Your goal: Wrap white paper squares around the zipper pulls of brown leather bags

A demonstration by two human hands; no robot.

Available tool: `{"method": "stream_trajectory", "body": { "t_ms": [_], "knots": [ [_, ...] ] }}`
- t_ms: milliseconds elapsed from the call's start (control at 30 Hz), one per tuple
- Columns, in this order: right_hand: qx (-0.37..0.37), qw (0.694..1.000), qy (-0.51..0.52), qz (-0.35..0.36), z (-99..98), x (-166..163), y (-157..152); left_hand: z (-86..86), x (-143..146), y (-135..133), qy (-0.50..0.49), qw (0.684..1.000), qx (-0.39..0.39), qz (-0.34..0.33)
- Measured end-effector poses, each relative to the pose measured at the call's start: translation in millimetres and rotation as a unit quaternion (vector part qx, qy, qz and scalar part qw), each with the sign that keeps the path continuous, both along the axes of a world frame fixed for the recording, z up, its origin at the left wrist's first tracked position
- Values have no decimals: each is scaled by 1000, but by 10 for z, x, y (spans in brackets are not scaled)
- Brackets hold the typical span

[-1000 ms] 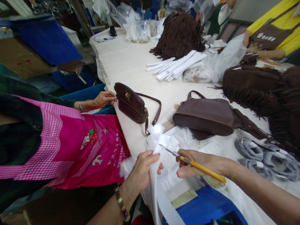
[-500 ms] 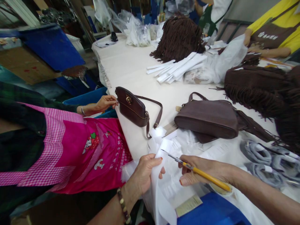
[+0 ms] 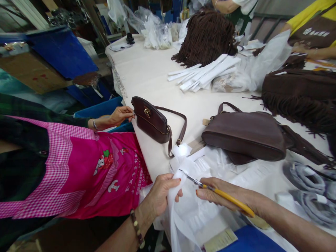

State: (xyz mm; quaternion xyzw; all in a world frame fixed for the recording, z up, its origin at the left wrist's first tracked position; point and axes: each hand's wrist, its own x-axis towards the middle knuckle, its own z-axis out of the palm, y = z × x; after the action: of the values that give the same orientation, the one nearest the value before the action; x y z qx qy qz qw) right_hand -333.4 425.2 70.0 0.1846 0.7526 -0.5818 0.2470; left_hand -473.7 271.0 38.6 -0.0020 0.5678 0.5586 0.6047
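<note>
My left hand is closed on a strip of white paper at the table's near edge. My right hand grips yellow-handled scissors, whose blades point left toward the paper beside my left thumb. More white paper sheets lie under both hands. Just beyond them sit a small dark brown purse with a strap and a larger brown handbag.
A person in a pink apron stands at my left, one hand touching the small purse. Brown fringed bags, white strips, plastic bags and grey rolls cover the table. Other people work at far right.
My hands have drawn closer together, and the scissor blades have moved nearer the paper at my left thumb. The view has shifted slightly; the neighbour's hand stays on the purse.
</note>
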Motion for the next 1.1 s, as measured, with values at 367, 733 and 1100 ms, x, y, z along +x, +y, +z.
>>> {"method": "stream_trajectory", "body": {
  "t_ms": [367,733,1100],
  "knots": [
    [-5,998,-65,-6,-62,-176,-115,-153,-178,-29,-50,998,-29,-8],
    [-39,994,-85,-53,-231,-215,-117,-162,-256,119,-112,989,-86,-30],
    [-1,996,-66,-52,52,-62,-177,90,-191,9,-20,996,-79,-36]
  ]
}}
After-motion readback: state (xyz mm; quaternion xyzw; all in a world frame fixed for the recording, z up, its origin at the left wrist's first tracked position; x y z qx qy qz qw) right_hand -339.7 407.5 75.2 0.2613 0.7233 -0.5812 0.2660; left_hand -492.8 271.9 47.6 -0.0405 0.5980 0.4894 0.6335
